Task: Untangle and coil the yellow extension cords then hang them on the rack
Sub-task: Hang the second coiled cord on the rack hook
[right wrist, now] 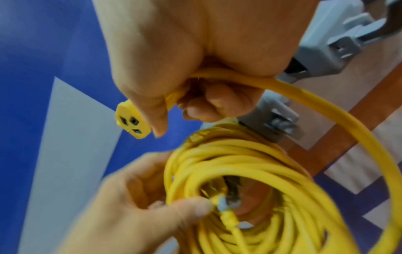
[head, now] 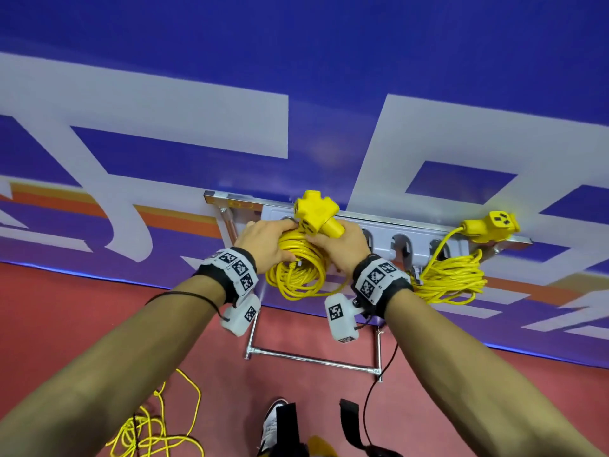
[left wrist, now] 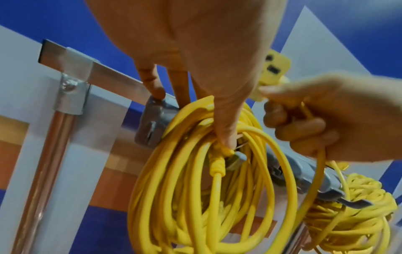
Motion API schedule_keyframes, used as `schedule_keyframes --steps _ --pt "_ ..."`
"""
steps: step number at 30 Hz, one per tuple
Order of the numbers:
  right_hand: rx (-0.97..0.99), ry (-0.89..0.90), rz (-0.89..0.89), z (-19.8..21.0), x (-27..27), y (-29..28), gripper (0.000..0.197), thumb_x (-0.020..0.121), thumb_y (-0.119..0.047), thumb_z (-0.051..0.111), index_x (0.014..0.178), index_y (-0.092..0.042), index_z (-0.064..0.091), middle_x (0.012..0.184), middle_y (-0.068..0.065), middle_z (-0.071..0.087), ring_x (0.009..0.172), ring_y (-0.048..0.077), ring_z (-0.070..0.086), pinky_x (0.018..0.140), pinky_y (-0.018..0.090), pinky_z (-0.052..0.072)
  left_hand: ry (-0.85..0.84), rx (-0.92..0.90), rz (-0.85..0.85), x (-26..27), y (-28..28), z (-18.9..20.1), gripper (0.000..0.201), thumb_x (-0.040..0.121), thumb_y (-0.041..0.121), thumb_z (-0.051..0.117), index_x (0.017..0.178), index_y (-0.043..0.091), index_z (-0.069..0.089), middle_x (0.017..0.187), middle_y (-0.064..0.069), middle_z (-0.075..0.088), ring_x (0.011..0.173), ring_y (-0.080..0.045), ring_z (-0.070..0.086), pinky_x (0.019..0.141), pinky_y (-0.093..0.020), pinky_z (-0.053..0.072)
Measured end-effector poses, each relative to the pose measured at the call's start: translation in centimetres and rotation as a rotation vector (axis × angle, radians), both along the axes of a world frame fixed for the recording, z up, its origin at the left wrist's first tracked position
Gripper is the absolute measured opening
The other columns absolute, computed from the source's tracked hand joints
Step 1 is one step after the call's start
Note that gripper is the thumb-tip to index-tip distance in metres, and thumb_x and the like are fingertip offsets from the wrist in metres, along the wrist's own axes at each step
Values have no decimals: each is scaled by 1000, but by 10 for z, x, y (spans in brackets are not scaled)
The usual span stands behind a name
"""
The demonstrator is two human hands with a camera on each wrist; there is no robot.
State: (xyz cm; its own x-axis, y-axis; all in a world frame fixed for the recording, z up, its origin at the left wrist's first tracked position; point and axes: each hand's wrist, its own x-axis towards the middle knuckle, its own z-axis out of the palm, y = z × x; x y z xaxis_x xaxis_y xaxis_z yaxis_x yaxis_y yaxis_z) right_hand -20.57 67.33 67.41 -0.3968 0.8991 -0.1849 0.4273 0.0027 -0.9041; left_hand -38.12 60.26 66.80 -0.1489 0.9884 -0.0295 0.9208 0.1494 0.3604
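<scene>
A coiled yellow extension cord [head: 296, 272] hangs at the left end of the grey hook rack [head: 389, 232], which sits on a metal rail against the blue wall. My left hand [head: 263, 239] grips the top of the coil [left wrist: 195, 171], thumb pressing the loops near a grey hook [left wrist: 236, 159]. My right hand [head: 342, 245] holds the cord's yellow triple socket head [head: 316, 212] by its neck [right wrist: 174, 98], with the cord [right wrist: 326, 110] running through its fist. A second coiled cord [head: 451, 282] hangs at the rack's right end, its socket [head: 494, 225] resting on top.
A loose tangle of yellow cord [head: 155, 433] lies on the red floor at the lower left. The rack's chrome frame [head: 309, 359] stands on the floor below my hands. My shoe [head: 273, 420] and black straps are at the bottom centre. Several grey hooks [head: 402, 245] between the coils carry nothing.
</scene>
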Motion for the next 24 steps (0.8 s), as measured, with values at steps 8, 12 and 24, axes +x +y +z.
schedule_keyframes --steps 8,12,24 --pt "153 -304 224 50 -18 25 19 69 -38 50 75 -21 50 83 4 56 83 30 49 67 32 29 -205 -8 103 -1 -5 -10 88 63 46 90 138 24 48 140 -3 52 135 -25 41 103 -43 35" --pt "162 -547 360 39 -29 37 25 87 -36 59 104 -17 57 117 15 63 108 35 56 78 31 38 -342 201 233 2 -14 -17 101 47 38 99 128 12 43 126 -10 45 117 -26 45 101 -41 42" --pt "323 -456 245 24 -5 29 40 82 -37 73 115 -17 62 99 1 64 93 21 62 76 25 43 -201 95 17 3 -13 -16 118 55 49 92 152 34 28 164 -6 1 151 -29 10 116 -52 28"
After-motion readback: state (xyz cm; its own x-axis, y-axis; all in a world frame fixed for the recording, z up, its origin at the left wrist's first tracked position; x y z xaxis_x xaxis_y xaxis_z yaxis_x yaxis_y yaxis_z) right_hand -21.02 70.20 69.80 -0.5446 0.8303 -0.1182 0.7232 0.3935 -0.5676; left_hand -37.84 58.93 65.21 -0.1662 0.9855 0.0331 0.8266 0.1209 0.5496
